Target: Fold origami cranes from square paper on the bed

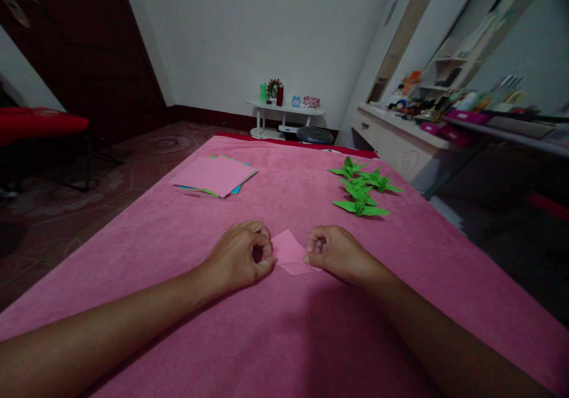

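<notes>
Between my hands is a small folded piece of pink origami paper (288,253), lying at the cloth's surface. My left hand (244,253) pinches its left edge between thumb and fingertips. On the other side, my right hand (335,253) is closed on the right part, thumb against curled fingers. A pointed pink corner shows beneath the right hand. Beyond my left hand rests a stack of square coloured paper (213,176), pink on top with blue and green edges below. Several green folded paper cranes (359,188) stand grouped past my right hand.
A pink cloth (200,339) covers the table. Against the far wall is a low white shelf (288,109) with a plant and small items. At right, a white dresser (400,131) carries many objects. A red chair (42,122) is at left, near a dark door (84,48).
</notes>
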A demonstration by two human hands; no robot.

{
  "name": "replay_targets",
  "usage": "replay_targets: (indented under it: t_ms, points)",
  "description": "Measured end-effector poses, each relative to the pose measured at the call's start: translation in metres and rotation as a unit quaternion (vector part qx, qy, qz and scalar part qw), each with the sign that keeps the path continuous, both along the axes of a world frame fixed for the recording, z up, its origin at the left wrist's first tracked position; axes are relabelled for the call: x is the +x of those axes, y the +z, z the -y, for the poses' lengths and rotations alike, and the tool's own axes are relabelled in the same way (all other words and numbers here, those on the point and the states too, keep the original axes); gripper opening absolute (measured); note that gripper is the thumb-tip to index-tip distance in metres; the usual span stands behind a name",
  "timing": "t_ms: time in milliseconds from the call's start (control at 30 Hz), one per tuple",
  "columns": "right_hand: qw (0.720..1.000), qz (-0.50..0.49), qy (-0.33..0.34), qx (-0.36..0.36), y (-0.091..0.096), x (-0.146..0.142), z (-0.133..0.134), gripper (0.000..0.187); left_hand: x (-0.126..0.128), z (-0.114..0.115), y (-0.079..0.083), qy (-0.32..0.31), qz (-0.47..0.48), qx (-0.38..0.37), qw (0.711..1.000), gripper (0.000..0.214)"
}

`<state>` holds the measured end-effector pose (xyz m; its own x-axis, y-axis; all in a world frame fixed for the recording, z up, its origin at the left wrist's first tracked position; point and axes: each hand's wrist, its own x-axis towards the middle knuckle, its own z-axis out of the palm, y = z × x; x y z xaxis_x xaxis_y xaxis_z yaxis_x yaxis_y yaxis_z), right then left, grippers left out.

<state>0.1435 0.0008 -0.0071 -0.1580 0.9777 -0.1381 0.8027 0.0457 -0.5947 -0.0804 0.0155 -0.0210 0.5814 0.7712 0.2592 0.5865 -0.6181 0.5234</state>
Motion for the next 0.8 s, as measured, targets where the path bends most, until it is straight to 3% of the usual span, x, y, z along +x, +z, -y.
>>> replay_targets:
  t_ms: [67,200,433,500,567,667,800]
  points:
    - [1.000,-0.022,-0.005,0.005,-0.004,0.003,-0.001,0.019,-0.001,0.000,0.001,0.012,0.006,-0.008,1.000,0.007]
    - [0.999,-0.044,-0.003,0.001,-0.006,0.007,-0.002,0.023,-0.001,0.000,0.002,0.019,0.038,-0.028,0.999,0.025]
    - [0.996,-0.082,0.002,-0.024,-0.004,0.007,-0.003,0.022,-0.006,-0.003,0.002,-0.023,0.019,-0.043,0.999,0.014]
    - [0.995,-0.092,0.001,-0.025,-0.003,0.007,-0.003,0.022,-0.005,0.002,0.006,-0.031,-0.014,0.009,0.999,0.013]
    - [0.995,-0.098,-0.003,-0.029,-0.002,0.006,-0.002,0.021,0.000,0.010,0.010,-0.050,-0.067,0.107,0.991,0.013]
    - [0.994,-0.100,-0.004,-0.033,-0.002,0.006,-0.001,0.021,0.010,0.022,0.012,-0.097,-0.148,0.250,0.952,0.019]
    - [0.995,-0.100,0.000,-0.022,-0.003,0.007,-0.001,0.023,0.018,0.026,0.018,-0.133,-0.223,0.273,0.926,0.015]
